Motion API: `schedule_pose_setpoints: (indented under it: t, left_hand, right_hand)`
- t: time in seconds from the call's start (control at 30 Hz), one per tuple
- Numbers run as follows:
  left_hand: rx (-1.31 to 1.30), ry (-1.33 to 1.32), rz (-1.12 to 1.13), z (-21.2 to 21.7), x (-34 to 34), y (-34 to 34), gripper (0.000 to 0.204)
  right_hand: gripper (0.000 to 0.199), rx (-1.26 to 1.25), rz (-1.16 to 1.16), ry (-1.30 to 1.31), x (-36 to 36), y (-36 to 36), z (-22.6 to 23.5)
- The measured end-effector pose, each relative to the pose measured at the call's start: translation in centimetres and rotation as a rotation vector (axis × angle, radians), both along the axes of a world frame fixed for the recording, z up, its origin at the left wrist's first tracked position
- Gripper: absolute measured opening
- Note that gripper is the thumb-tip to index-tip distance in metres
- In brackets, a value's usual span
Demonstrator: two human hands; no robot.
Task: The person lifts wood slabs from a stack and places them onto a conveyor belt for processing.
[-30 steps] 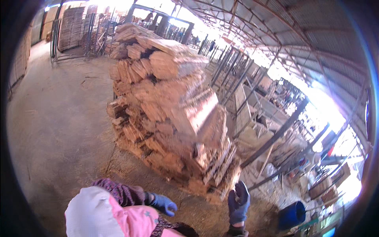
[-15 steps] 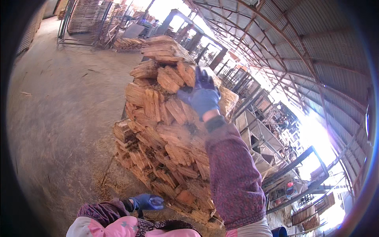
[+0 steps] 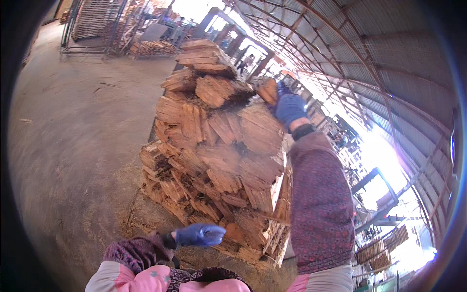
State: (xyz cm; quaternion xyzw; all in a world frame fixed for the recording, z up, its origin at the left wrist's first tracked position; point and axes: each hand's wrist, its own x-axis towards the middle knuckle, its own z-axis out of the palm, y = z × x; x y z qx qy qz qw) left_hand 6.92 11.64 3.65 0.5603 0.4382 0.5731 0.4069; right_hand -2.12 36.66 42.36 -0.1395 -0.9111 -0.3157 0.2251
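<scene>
Fingers [image 3: 281, 90] of the right hand [image 3: 291, 109], in a blue glove, lie close together along the right side of a reddish-brown wood piece [image 3: 267, 91], gripping it; the thumb is hidden behind it. That piece is at the upper right edge of a tall stack of rough wood [image 3: 219, 165], and whether its underside touches the stack cannot be told. Just left of it sits a broad, jagged chunk [image 3: 215, 91], and beyond that, several split slabs [image 3: 206, 56] top the stack's far end. The left hand [image 3: 200, 235], also gloved in blue, is in front of the stack's near lower edge, its fingers curled inward; whether their tips meet the thumb is unclear.

Purple patterned sleeves [image 3: 321, 204] cover both forearms, and pink clothing [image 3: 214, 286] shows between them. Pale sawdust [image 3: 134, 216] lies along the stack's left foot, on a dusty grey floor [image 3: 73, 141]. Past the stack's far left corner are a low heap of wood [image 3: 153, 48] and a metal frame [image 3: 85, 50] beside layered slats [image 3: 95, 24]. Farther off stands another person [image 3: 247, 62]. Overhead, a corrugated roof [image 3: 408, 58] curves across rusty trusses.
</scene>
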Motion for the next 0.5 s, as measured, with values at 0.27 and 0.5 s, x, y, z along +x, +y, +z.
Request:
schedule_pose_setpoints:
  t: [0.27,0.5]
  left_hand:
    - [0.223,-0.683,-0.357,18.8,-0.1,13.1,0.093]
    - [0.727,-1.263,-0.609,18.1,5.7,21.0,0.053]
  right_hand:
    - [0.080,0.143,0.402,0.339,24.5,-2.6,-0.5]
    - [0.071,-0.538,0.026,0.723,43.5,-12.6,-16.3]
